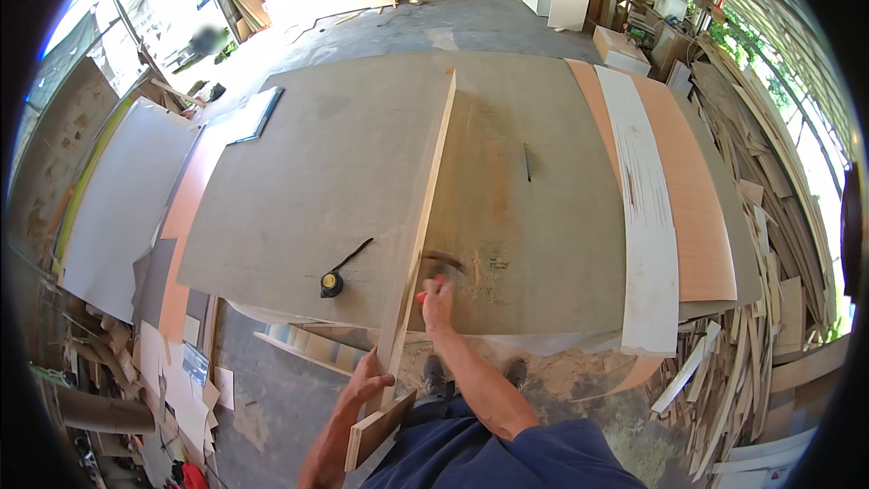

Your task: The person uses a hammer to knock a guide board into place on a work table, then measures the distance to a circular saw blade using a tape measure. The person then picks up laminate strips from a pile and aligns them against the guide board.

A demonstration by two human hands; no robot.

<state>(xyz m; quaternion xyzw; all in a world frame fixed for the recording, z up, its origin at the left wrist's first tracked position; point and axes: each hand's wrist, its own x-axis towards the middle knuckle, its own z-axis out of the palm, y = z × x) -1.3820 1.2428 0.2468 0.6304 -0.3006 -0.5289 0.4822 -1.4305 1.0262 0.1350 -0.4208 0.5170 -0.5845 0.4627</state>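
Observation:
A claw hammer with a red grip and a blurred head (444, 261) is held in my right hand (437, 305), close beside a long narrow wooden board (425, 195). The board runs on edge from the far side of the table toward my body. My left hand (364, 384) grips its near end, past the table edge. Against that end, at my waist, sits a short board (378, 432) set crosswise. A yellow-and-black tape measure (331, 285) lies left of the long board, with a dark strip reaching out from it. Right of the board lies a thin dark pencil-like stick (528, 163).
The big worktable (299, 172) has a worn white plank (638, 217) and an orange-tan sheet (692, 199) along its right side. A flat glossy packet (256, 115) rests at the far left. Scrap wood (751, 344) is piled at right; offcuts (176, 389) litter the left floor.

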